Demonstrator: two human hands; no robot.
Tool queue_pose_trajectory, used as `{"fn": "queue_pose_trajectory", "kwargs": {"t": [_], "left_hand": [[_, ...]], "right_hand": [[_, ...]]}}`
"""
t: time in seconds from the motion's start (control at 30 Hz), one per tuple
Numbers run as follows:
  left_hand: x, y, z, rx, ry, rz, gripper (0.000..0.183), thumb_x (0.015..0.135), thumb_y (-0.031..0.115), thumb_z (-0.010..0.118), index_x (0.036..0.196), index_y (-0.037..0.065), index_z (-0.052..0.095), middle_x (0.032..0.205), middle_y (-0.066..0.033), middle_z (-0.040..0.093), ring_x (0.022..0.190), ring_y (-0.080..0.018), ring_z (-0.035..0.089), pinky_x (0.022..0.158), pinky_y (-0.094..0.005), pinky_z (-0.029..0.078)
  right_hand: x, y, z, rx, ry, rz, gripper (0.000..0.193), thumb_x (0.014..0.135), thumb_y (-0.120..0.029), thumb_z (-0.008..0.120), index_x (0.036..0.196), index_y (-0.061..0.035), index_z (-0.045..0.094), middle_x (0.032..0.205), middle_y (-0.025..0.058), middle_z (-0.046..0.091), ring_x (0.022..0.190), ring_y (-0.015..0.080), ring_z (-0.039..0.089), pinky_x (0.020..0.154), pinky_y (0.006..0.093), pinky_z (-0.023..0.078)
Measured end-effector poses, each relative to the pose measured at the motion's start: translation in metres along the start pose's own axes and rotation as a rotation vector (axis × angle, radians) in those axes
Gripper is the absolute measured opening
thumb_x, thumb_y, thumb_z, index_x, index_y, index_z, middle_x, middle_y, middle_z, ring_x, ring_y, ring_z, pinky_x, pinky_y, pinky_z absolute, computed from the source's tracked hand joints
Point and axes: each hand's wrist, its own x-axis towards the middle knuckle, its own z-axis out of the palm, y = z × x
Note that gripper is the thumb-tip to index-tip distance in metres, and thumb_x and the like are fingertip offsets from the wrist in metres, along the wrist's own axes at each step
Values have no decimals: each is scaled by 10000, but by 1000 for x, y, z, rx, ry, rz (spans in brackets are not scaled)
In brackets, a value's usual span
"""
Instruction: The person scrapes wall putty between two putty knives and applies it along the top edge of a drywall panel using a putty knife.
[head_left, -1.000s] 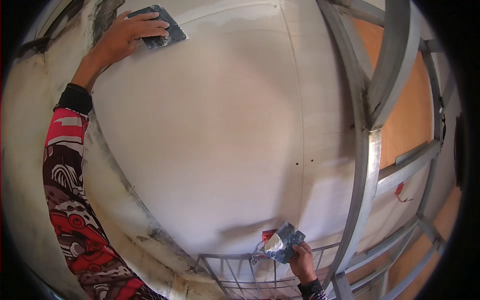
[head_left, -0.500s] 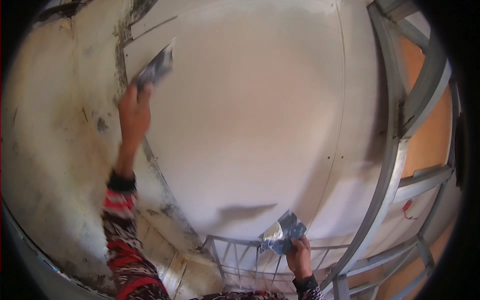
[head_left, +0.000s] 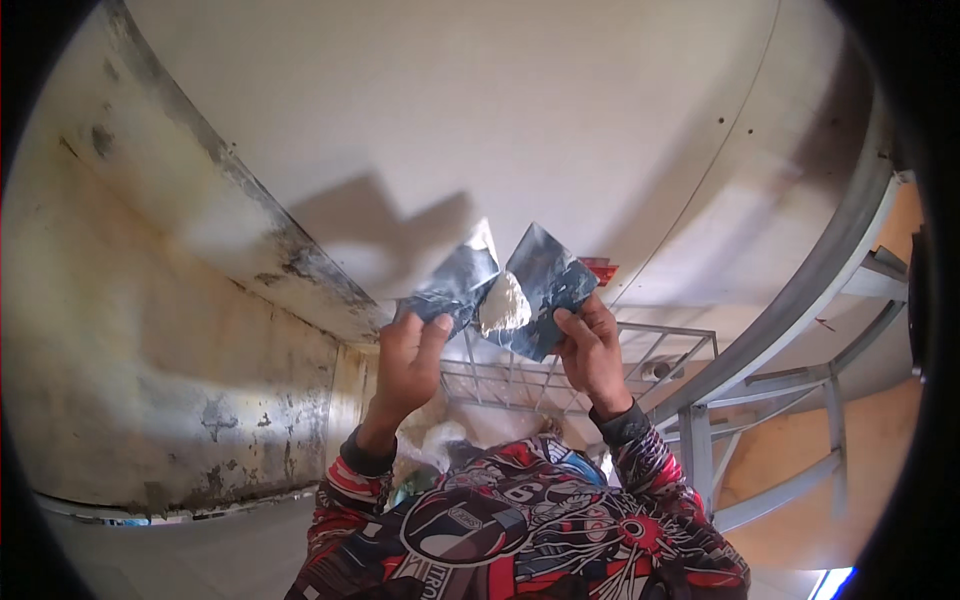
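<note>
My left hand point(head_left: 410, 362) grips a dark, flat putty knife point(head_left: 458, 283) between thumb and fingers, its blade smeared with pale filler. A second dark putty knife point(head_left: 548, 272) is pinched in my right hand point(head_left: 592, 352), blade tilted upward. On this second blade's left edge sits a lump of off-white putty point(head_left: 506, 304), close against the edge of the left knife. Both blades are held side by side in front of my chest, below the pale board panel point(head_left: 520, 120). The handles are mostly hidden by my palms and fingers.
A stained, peeling wall point(head_left: 200, 330) runs along the left. Grey metal framing point(head_left: 790, 345) curves up the right side, with orange-brown board point(head_left: 800, 450) behind it. Below my hands lies a metal grille point(head_left: 500, 380). A small red object point(head_left: 601, 270) shows behind the right knife.
My left hand has come down from high on the panel with its putty knife to meet the right one. The right hand has risen in view, and the view has tilted downward.
</note>
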Motion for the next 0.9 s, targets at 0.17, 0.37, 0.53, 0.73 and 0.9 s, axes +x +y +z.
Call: {"fn": "queue_pose_trajectory", "kwargs": {"t": [0.17, 0.37, 0.53, 0.73, 0.9], "left_hand": [[-32, -32, 1, 471, -213, 192, 264, 947, 29, 536, 1189, -58, 597, 808, -244, 629, 643, -364, 613, 580, -412, 488], [-43, -62, -17, 625, -18, -95, 227, 945, 86, 518, 1119, 15, 644, 850, -208, 680, 691, -384, 664, 629, -449, 518], [-39, -21, -16, 465, 70, -14, 298, 953, 101, 524, 1208, 24, 657, 753, -170, 626, 636, -308, 604, 601, -397, 466], [-32, -1, -3, 488, -46, 257, 336, 898, 20, 548, 1202, 41, 689, 712, -116, 573, 644, -275, 569, 618, -394, 470], [-40, -7, 3, 572, -76, 303, 314, 860, -14, 568, 1142, 29, 699, 726, -108, 605, 640, -269, 572, 599, -388, 467]], "right_hand": [[2, -6, 6, 19, -5, -38, 257, 982, 10, 490, 1234, 7, 541, 1107, 99, 674, 906, 175, 703, 743, 335, 627], [6, -4, 2, 0, 2, -36, 241, 997, -21, 484, 1230, -4, 542, 1105, 83, 665, 869, 155, 697, 763, 306, 614], [14, 5, -3, -89, 64, -26, 240, 1009, -58, 479, 1237, -13, 542, 1088, 62, 658, 860, 127, 690, 709, 282, 610], [17, 9, 6, -200, -2, 7, 254, 1014, -96, 489, 1250, -15, 536, 1020, 32, 650, 846, 104, 678, 654, 252, 597], [19, 21, 5, -423, -19, 4, 293, 1019, -77, 464, 1296, 8, 508, 1021, 45, 664, 793, 80, 668, 649, 232, 581]]}}
